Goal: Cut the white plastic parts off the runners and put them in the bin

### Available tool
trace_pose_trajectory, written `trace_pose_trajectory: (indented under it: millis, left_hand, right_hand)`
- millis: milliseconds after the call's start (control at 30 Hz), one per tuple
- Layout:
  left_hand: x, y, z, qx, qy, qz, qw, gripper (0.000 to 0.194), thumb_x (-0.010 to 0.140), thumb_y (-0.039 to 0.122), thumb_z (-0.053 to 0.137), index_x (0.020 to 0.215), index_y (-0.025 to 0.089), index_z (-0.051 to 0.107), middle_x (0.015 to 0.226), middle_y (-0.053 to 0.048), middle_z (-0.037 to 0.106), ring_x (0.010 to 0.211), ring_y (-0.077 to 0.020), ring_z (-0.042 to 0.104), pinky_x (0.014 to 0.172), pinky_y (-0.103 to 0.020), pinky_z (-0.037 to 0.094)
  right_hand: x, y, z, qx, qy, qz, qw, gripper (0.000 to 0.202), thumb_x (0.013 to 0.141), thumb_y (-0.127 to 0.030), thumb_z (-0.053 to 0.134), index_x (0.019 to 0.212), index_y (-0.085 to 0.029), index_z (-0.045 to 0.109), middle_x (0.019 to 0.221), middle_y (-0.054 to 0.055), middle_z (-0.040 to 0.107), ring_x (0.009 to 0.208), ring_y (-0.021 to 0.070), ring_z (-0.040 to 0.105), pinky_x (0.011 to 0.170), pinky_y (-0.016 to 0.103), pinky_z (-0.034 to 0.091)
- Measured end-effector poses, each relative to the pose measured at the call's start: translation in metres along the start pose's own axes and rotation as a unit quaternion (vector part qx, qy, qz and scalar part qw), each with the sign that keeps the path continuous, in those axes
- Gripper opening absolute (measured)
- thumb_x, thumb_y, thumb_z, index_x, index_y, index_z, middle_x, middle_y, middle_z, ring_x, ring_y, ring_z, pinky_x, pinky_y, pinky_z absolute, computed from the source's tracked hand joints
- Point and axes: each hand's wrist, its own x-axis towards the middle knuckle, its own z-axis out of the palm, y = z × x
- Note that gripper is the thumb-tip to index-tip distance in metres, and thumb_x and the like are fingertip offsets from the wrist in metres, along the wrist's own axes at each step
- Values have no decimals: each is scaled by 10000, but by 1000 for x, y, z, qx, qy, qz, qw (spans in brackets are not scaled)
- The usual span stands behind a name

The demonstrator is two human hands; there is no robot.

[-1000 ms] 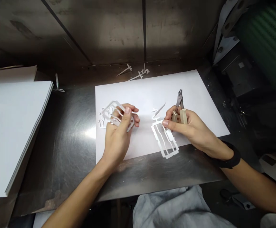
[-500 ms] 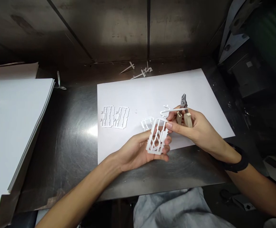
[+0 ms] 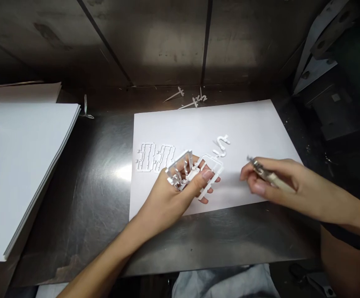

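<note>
My left hand (image 3: 173, 194) is closed on white plastic frames (image 3: 210, 184), its thumb pressed across them above the paper sheet (image 3: 244, 124). A curly white runner piece (image 3: 221, 145) shows just beyond the frames; whether it is joined to them I cannot tell. To the right, my right hand (image 3: 279, 184) is wrapped round the cutting pliers (image 3: 268, 176), whose tips point up and left, away from the frames. Two flat white frames, one on the left (image 3: 145, 157) and another beside it (image 3: 165, 157), lie on the sheet's left part.
Cut white plastic scraps (image 3: 195, 101) lie behind the sheet on the metal table (image 3: 96, 174). A stack of white paper (image 3: 27, 165) covers the left side. A metal wall (image 3: 167, 45) rises at the back.
My right hand has moved right with the pliers, away from my left hand. My left thumb now lies over the frames, which have turned and spread apart. The long white runner is no longer at my right fingers.
</note>
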Motion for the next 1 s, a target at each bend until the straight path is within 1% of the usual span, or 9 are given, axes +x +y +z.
trace_pose_trajectory:
  millis: [33,67,200,367,500,600,700,833,1000]
  left_hand:
    - [-1,2,0,23,8,14,1000,258,1045,399,856,1074,170,740,992,-24,759,799,-136,755,655,-199,687]
    - [-2,3,0,41,11,26,999,242,1047,388,855,1051,173,742,941,-4,743,756,-115,731,632,-176,666]
    - [-3,6,-2,111,11,55,992,191,1075,369,818,1048,191,754,815,40,701,636,-78,667,577,-143,610]
    - [-3,7,-5,179,-21,49,982,254,1103,384,774,954,183,730,777,42,671,632,-70,676,565,-117,564]
    - [-3,8,-6,202,-38,53,977,246,1131,376,723,981,181,724,787,41,676,618,-69,681,560,-127,567]
    - [-3,8,-7,208,-55,44,976,247,1133,386,712,1017,169,743,864,16,717,597,-80,678,542,-161,592]
    - [-3,9,-8,188,-60,24,980,213,1097,377,760,1038,173,753,921,-2,725,640,-124,705,529,-207,628]
    - [-5,11,-8,149,-76,-11,986,177,1062,360,804,1026,196,750,822,19,679,637,-147,691,513,-226,643]
    - [-6,9,-6,138,-68,-8,988,219,1083,425,768,1020,216,754,789,11,658,632,-158,677,495,-229,636]
  right_hand:
    - [-1,-3,3,-14,-23,8,1000,276,1084,-518,811,1209,-273,788,944,26,740,837,264,677,721,345,526]
    - [-1,-6,6,-30,-29,16,999,276,1072,-523,822,1166,-265,796,926,29,744,846,274,690,710,341,530]
    - [3,-13,13,-62,-14,49,997,304,1046,-551,837,1011,-252,796,913,39,762,895,296,718,677,318,529]
    - [5,-12,16,-40,-41,72,996,336,1014,-577,865,978,-258,770,906,18,753,881,284,698,683,311,527]
    - [6,-10,18,-23,-66,91,993,384,1038,-615,823,952,-250,740,918,23,741,896,284,683,697,315,516]
    - [6,-11,19,-9,-83,102,991,432,1026,-651,829,926,-241,739,864,23,707,849,275,657,684,314,503]
    - [6,-13,17,2,-118,111,987,464,1041,-686,801,951,-234,754,836,18,686,796,252,630,671,306,492]
    - [4,-14,15,0,-155,109,982,482,1086,-698,738,976,-229,765,811,12,674,740,228,615,620,289,470]
    - [0,-9,17,-18,-107,78,991,525,1089,-699,732,843,-235,732,745,14,656,653,222,584,515,298,417]
